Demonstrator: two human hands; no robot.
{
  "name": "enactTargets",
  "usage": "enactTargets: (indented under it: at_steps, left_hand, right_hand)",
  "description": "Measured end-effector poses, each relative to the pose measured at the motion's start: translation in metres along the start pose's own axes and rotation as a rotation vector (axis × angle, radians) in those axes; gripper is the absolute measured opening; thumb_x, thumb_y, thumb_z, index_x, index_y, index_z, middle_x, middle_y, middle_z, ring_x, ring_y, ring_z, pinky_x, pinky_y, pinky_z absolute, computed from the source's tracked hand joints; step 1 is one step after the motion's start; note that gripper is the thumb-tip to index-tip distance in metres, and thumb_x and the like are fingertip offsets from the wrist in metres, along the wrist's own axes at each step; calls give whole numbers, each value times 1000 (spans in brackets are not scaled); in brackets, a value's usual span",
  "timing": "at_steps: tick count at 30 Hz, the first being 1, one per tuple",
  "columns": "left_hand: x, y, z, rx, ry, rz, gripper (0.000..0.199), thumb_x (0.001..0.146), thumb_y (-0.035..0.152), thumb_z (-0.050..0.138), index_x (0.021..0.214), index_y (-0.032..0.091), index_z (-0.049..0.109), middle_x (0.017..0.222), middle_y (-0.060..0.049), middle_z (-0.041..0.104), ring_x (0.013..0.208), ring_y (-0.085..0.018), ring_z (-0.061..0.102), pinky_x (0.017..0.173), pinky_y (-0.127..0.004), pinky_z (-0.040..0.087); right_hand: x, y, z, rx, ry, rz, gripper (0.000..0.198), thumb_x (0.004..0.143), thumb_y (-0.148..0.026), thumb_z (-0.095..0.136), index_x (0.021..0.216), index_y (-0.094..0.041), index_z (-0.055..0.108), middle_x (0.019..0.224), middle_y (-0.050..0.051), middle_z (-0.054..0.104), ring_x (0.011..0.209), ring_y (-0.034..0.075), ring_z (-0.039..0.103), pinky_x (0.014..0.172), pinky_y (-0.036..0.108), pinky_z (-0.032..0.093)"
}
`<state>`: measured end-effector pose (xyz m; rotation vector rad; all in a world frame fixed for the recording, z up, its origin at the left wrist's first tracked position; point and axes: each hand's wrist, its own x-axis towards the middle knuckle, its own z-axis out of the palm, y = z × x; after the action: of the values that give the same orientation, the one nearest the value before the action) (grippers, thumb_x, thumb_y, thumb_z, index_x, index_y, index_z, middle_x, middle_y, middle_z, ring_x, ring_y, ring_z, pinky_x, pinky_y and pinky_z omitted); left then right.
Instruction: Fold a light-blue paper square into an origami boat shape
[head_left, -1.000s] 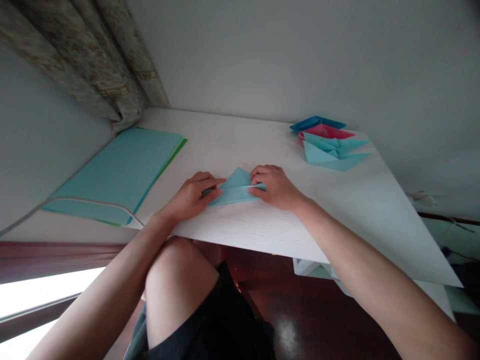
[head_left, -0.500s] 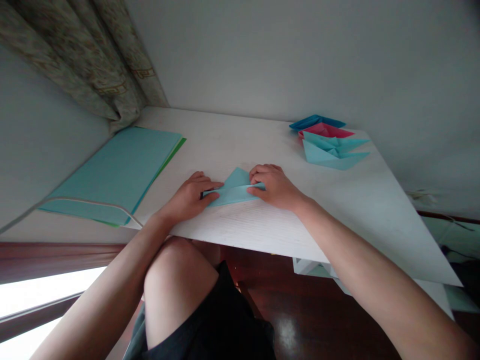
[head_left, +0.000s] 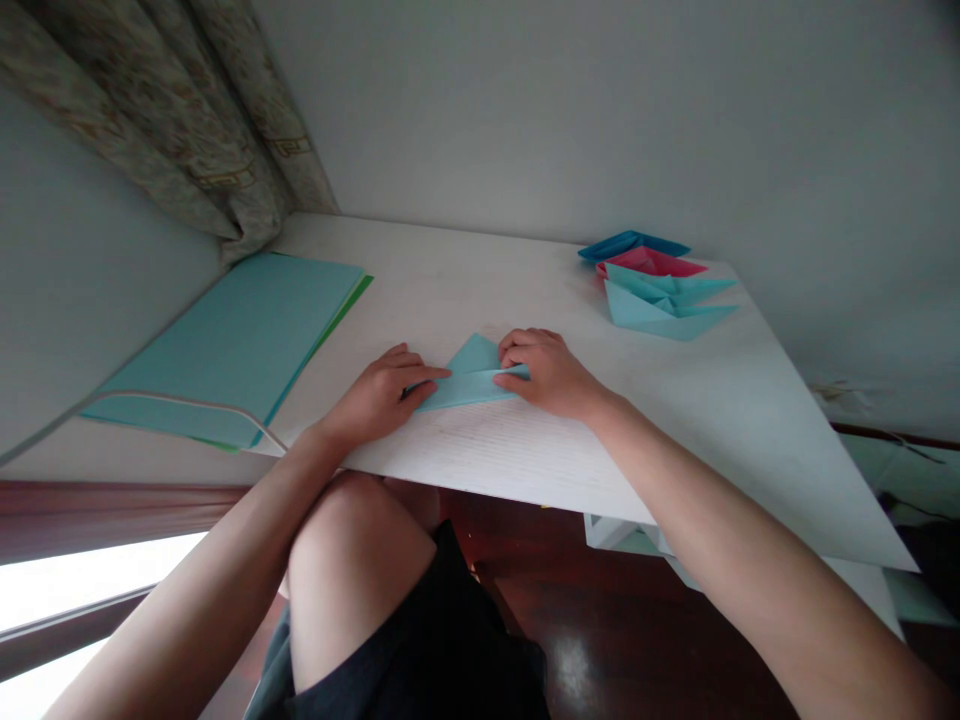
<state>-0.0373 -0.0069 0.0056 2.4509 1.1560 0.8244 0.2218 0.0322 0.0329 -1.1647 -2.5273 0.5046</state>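
A light blue sheet of folded paper (head_left: pixel 474 385) lies on the table near its front edge, with a peak pointing away from me and a folded strip along the near side. My left hand (head_left: pixel 384 392) holds the paper's left end, its index finger stretched along the strip and the thumb at the lower edge. At the right end, my right hand (head_left: pixel 546 368) pinches the strip between thumb and curled fingers. Both hands cover the paper's corners.
Several folded paper boats stand at the back right: blue (head_left: pixel 630 243), pink (head_left: pixel 654 262) and light blue (head_left: pixel 667 305). On the left lies a stack of light blue and green paper (head_left: pixel 225 330), crossed by a white cable (head_left: pixel 187 402). A wall borders the white table (head_left: pixel 465 270).
My left index finger has shifted slightly to the right along the folded strip, and the left thumb sits closer to it. The right hand stays nearly still on the paper.
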Motion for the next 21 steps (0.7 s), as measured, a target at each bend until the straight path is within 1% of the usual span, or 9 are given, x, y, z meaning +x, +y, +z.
enactTargets:
  at_steps: [2,4,8,10,16,21]
  left_hand:
    - [-2,1,0,-32,18,-18,27,95,26,49,111,23,71,86,-5,57,81,-17,55,77,-32,47]
    - [-3,3,-2,-76,24,-38,27,94,30,51,111,23,71,94,-5,54,85,-17,55,75,-30,47]
    - [-3,6,-6,-136,-64,-94,30,88,41,59,111,25,70,103,-6,54,99,-20,54,88,-35,47]
    - [-2,7,-7,-139,-102,-128,32,87,43,60,113,26,69,106,-6,54,104,-22,53,93,-37,45]
    - [4,10,-10,-152,-158,-153,31,87,37,59,114,26,68,108,-5,53,106,-22,52,98,-39,42]
    - [9,9,-17,-212,-231,-177,35,86,31,56,119,27,65,109,-4,54,104,-21,53,96,-37,43]
  right_hand:
    - [0,0,0,-4,2,-1,12,84,-27,63,73,-20,64,99,3,65,93,20,57,94,40,32]
    - [0,1,1,-9,3,-4,12,84,-27,63,74,-20,64,98,3,65,93,20,57,94,39,32]
    - [1,1,0,-15,-11,-9,11,84,-27,63,75,-20,65,98,3,65,95,20,57,92,38,33]
    - [2,1,0,-16,-23,-8,11,84,-27,63,76,-20,66,100,3,65,95,20,57,92,38,33]
    - [2,1,0,-22,-28,-1,11,84,-28,64,77,-20,66,101,3,65,97,21,57,93,38,32]
    - [3,1,0,-23,-34,1,12,84,-29,64,76,-20,66,100,3,65,95,20,57,92,37,31]
